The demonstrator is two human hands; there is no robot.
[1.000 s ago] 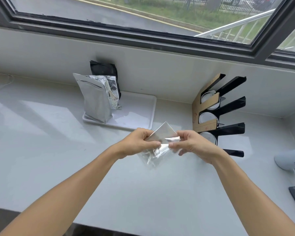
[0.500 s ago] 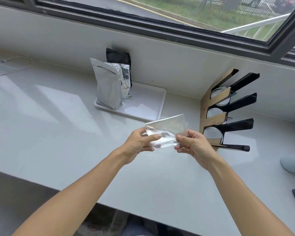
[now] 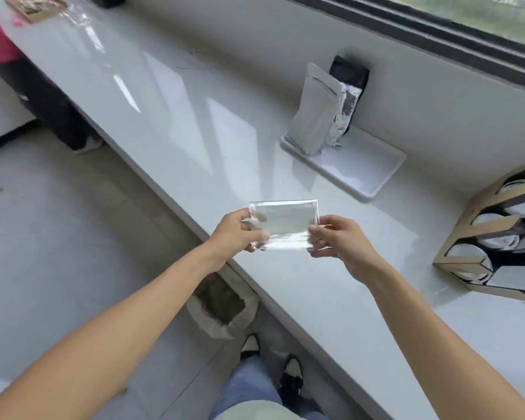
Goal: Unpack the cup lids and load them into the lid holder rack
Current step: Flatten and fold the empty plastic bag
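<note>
While the counter [image 3: 194, 122] stretches long and mostly bare under the window, the job looks close to its end — that is a judgement from how things lie. The rack [image 3: 473, 237] at the right edge shows three slots, and each has white lids [image 3: 467, 257] in it; whether any slot can take more I cannot tell. On the tray [image 3: 373, 177] stand three pouches: a plain silver one, a crinkled foil one and a black one behind. On the floor below the counter's edge sits one lined bin [image 3: 222, 310]. Between the hands hangs one clear wrapper [image 3: 284, 225], flat and seemingly empty, held in the air above the counter's near edge. The left hand [image 3: 240, 234] pinches its left side, the right hand [image 3: 337, 237] its right side — both stretch it taut. What seems left is getting rid of the wrapper.
</note>
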